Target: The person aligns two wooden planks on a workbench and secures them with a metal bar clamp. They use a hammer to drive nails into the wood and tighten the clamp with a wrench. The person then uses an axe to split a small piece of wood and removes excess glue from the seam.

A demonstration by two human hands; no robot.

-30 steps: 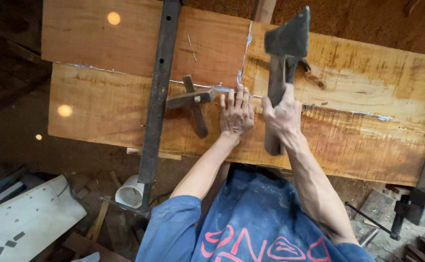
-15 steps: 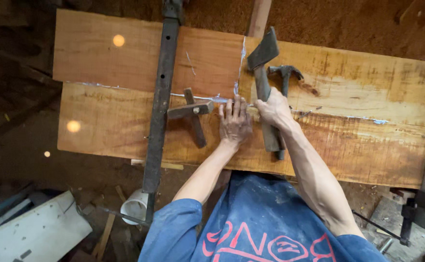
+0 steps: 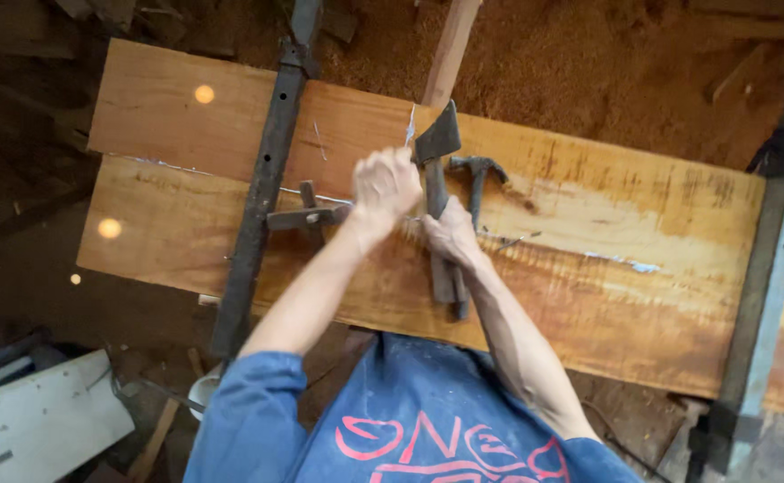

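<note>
My right hand (image 3: 450, 234) is shut on the handle of a dark hatchet (image 3: 436, 139), whose head lies by the pale glue seam between two wide orange planks (image 3: 642, 295). Just right of the hatchet, a claw hammer (image 3: 477, 167) lies on the planks with its handle running beside my right hand. My left hand (image 3: 385, 183) is a closed fist just left of the hatchet head, and nothing shows in it. To its left, a small cross-shaped metal piece (image 3: 307, 215) rests on the seam.
A dark bar clamp (image 3: 262, 197) crosses the planks at the left and a grey one (image 3: 767, 268) at the right. A wooden stick (image 3: 450, 45) juts out behind. Sawdust (image 3: 589, 63) covers the ground beyond. A white board (image 3: 34, 429) lies at the lower left.
The hatchet was raised and has come down, so its head lies at the seam. My left hand was flat and open on the plank; it has since closed into a fist.
</note>
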